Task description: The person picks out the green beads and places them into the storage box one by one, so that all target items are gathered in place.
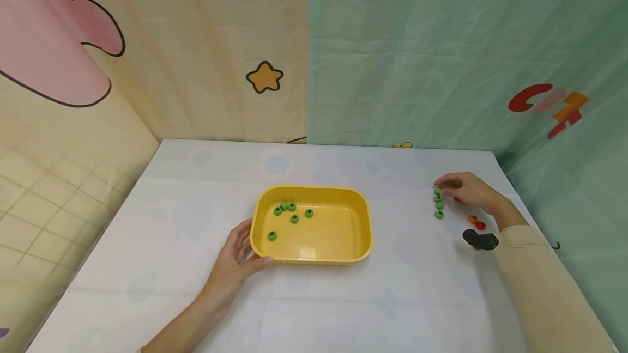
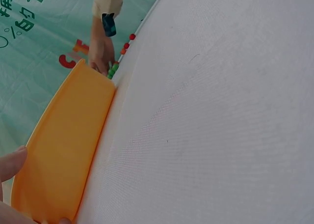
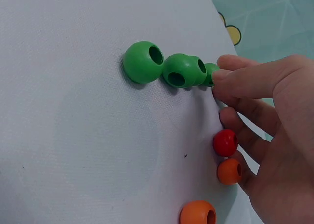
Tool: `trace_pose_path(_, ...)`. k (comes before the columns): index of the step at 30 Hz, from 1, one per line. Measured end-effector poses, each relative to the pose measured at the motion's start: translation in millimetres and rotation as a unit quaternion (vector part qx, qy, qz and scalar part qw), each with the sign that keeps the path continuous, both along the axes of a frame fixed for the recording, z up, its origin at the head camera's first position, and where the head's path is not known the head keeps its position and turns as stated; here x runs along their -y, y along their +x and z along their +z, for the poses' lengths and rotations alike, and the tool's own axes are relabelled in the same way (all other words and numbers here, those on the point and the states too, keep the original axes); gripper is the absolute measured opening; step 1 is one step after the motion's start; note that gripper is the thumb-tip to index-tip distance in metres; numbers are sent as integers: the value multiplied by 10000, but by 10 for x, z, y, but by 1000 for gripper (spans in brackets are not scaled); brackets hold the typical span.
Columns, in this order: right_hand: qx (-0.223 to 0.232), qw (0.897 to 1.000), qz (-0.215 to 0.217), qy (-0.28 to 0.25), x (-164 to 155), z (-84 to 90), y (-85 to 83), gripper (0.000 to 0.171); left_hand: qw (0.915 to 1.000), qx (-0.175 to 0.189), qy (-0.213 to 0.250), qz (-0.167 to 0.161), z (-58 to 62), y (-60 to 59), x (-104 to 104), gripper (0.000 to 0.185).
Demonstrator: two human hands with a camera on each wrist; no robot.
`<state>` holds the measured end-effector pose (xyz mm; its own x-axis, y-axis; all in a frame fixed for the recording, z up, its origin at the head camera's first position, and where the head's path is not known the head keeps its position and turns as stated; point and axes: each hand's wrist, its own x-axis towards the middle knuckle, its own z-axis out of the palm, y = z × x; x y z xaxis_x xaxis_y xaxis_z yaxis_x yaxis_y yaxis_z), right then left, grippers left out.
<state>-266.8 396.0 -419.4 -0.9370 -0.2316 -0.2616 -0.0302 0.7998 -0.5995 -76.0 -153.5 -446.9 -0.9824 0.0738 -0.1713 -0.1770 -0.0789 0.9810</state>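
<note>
A yellow tray sits mid-table with several green beads inside. My left hand holds its near left corner, thumb on the rim and fingers against the side wall. To the right, a short row of green beads lies on the cloth. My right hand reaches over that row. In the right wrist view its fingertips pinch the small far-end green bead, next to two bigger ones.
A red bead and two orange beads lie under my right palm, close to the table's right edge. Fabric walls close in the back and both sides. The white cloth covers the table.
</note>
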Motion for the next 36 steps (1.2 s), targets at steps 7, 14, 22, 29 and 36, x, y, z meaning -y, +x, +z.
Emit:
trace_pose_path(7, 99, 9999, 77, -18, -9, -48, 26, 37, 10000, -41, -5, -4, 3, -2, -4, 91)
trace_pose_path(14, -60, 10000, 32, 24, -5, -88, 35, 36, 10000, -42, 18, -25, 3, -4, 3, 91)
trace_pose_path(22, -241, 9997, 20, 52, -31, -93, 32, 37, 10000, -50, 37, -26, 13, -2, -2, 91)
trace_pose_path(29, -199, 9997, -55, 99, -17, 6, 50, 37, 10000, -82, 18, -36, 13, 1, -15, 90)
trace_pose_path(36, -250, 9996, 111, 120, 84, 109, 28, 35, 10000, -58, 46, -2, 27, 10, -17, 91)
